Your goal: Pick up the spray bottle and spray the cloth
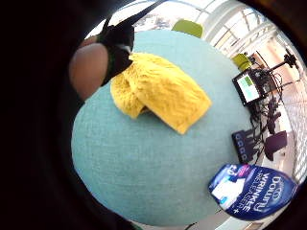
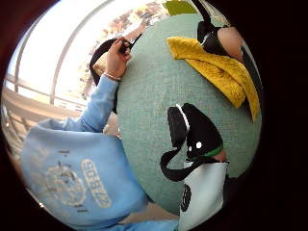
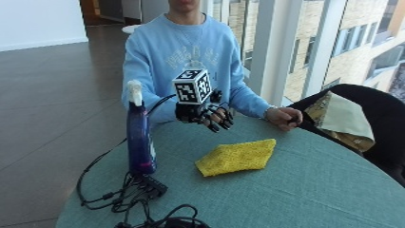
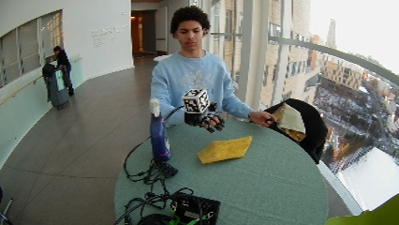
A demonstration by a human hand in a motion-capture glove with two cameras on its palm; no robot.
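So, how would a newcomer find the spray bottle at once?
Start at the round teal table. Near its edge, beside the cables, stands the spray bottle, upright. It is tall, blue, white-topped, unlike the flat yellow cloth.

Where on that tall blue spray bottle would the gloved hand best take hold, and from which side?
Probably around the narrow neck just under the white trigger head. The spray bottle stands upright near the table edge, tall and slim, so a sideways approach suits it. The gloved right hand hovers beside it, on the side of the yellow cloth, with nothing in between.
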